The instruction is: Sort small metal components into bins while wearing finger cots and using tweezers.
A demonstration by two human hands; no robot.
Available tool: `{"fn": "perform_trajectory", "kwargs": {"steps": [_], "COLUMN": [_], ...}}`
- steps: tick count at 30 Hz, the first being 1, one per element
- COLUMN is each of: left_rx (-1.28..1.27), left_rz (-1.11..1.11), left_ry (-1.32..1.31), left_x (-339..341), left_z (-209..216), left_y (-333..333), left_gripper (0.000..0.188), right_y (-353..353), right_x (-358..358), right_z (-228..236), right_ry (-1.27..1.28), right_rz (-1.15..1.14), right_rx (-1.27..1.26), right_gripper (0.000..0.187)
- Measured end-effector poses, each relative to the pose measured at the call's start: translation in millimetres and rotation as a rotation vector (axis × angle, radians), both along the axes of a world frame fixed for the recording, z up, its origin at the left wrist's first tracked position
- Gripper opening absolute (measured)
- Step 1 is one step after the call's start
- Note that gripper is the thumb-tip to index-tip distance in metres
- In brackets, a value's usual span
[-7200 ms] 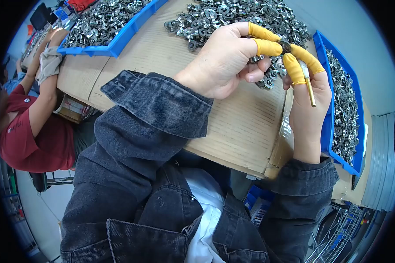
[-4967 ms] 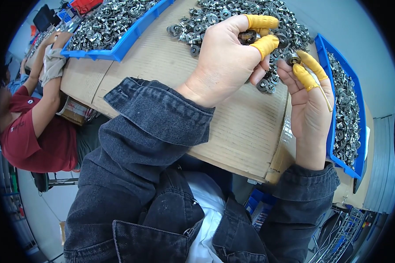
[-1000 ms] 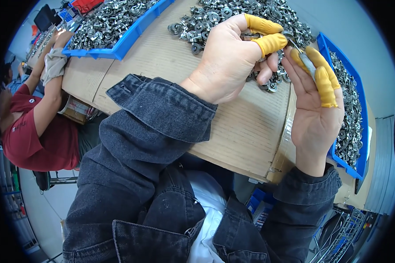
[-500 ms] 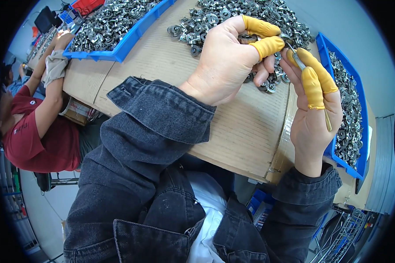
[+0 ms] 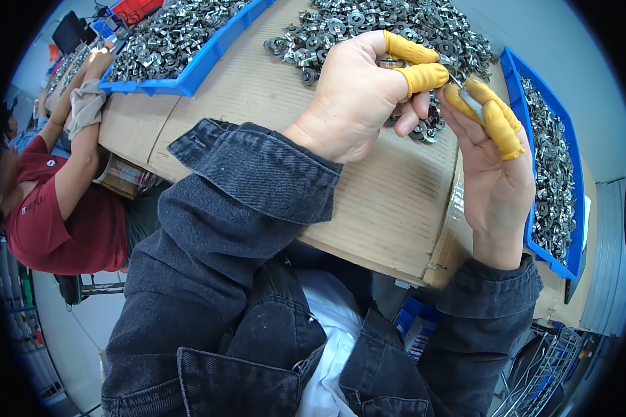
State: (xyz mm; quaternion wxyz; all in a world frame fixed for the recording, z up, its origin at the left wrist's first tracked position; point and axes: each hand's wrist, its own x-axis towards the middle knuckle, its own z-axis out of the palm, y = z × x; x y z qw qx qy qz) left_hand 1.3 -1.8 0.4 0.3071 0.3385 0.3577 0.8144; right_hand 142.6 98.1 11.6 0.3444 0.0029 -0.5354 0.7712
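My left hand point(image 5: 358, 97), with yellow finger cots on thumb and forefinger, is closed above the far part of the table. A small round metal wheel part point(image 5: 391, 63) shows between its fingers. Whatever lies right at the pinched fingertips is mostly hidden. Beside it, my right hand point(image 5: 494, 156), also in yellow finger cots, grips a slim metal hand tool point(image 5: 471, 103). The tool's thin tip points up and left to the left fingertips. Behind both hands spreads a heap of small metal wheel parts point(image 5: 355, 28).
Cardboard point(image 5: 382, 201) covers the table. A blue tray point(image 5: 188, 85) full of metal parts stands at the far left, another blue tray point(image 5: 560, 267) at the right. A person in a dark red shirt point(image 5: 76, 229) works at the left. A wire basket point(image 5: 553, 361) is at lower right.
My right hand has shifted slightly left, its fingers drawn in further round the tool, whose lower end no longer shows. The left hand has barely moved, staying closed.
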Motion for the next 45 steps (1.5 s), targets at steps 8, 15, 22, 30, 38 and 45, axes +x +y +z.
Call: {"fn": "perform_trajectory", "kwargs": {"steps": [8,15,22,30,38,45], "left_rx": [-0.026,0.080,0.074,0.059,0.051,-0.070], "left_rz": [0.040,-0.014,-0.020,0.010,0.054,0.075], "left_ry": [-0.087,-0.125,-0.053,0.002,0.024,0.027], "left_x": [3,2,-1,1,3,9], "left_z": [4,4,2,5,1,15], "left_y": [5,5,3,2,4,-6], "left_gripper": [0.015,0.018,0.018,0.020,0.022,0.022], "right_y": [-2,-6,-7,-8,-13,-16], "right_x": [-7,-6,-3,0,-4,5], "right_z": [-1,-1,-1,-2,1,9], "right_ry": [-0.023,0.020,0.031,0.015,0.044,-0.165], "right_rz": [-0.065,-0.161,-0.261,-0.310,-0.371,-0.666], "right_rx": [-0.038,0.262,0.604,0.714,0.709,1.308], "right_gripper": [0.031,0.032,0.030,0.028,0.029,0.029]}}
